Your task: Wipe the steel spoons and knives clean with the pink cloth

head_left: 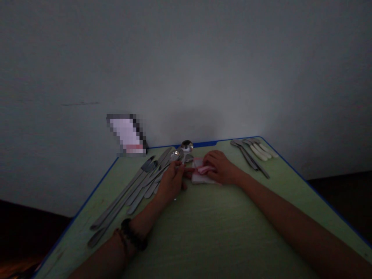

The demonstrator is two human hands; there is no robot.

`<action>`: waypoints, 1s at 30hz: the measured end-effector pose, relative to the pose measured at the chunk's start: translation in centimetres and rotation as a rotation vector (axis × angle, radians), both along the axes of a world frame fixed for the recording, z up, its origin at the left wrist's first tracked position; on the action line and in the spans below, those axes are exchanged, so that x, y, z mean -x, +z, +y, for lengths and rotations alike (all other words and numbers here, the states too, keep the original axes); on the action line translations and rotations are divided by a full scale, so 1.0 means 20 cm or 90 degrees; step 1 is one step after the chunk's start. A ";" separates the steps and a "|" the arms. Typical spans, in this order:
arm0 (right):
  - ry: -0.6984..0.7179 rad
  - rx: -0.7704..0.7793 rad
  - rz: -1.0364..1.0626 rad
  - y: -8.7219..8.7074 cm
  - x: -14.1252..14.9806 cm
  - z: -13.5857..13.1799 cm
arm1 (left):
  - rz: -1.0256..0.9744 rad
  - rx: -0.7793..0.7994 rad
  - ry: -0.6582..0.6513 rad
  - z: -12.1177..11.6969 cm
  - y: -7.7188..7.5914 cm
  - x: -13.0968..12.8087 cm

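Observation:
My left hand [171, 180] is closed around a metal spoon. A shiny spoon bowl [175, 155] shows just beyond its fingertips, and a handle tip pokes out below the palm. One finger points across to a pink and white cloth [199, 179] lying flat on the table. My right hand [218, 166] rests on that cloth with its fingers curled around a bunched pink fold. Behind my left hand are a ladle [186, 146] with a round bowl and another spoon [188, 157]. Dim light blurs the fingers' details.
Several long metal utensils [128, 190] lie slantwise left of my left hand. Metal spoons [250, 155] and several white-handled pieces of cutlery [260, 151] lie at the back right. A pixelated phone-like object [126, 133] leans on the wall behind the blue-edged green table [215, 232].

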State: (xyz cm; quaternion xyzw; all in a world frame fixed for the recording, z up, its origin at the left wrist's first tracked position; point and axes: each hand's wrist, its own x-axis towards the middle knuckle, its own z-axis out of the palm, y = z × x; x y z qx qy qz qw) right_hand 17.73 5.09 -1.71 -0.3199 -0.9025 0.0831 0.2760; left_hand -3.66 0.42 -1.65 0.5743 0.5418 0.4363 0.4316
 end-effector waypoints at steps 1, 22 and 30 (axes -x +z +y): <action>-0.018 -0.022 0.005 0.00 0.00 0.00 | -0.004 0.001 0.001 0.00 0.00 0.00; 0.088 0.176 0.145 0.03 -0.02 -0.01 | -0.009 -0.048 -0.035 -0.03 0.04 -0.03; -0.027 0.188 0.240 -0.03 -0.01 0.04 | 0.041 -0.116 -0.044 -0.07 0.05 -0.05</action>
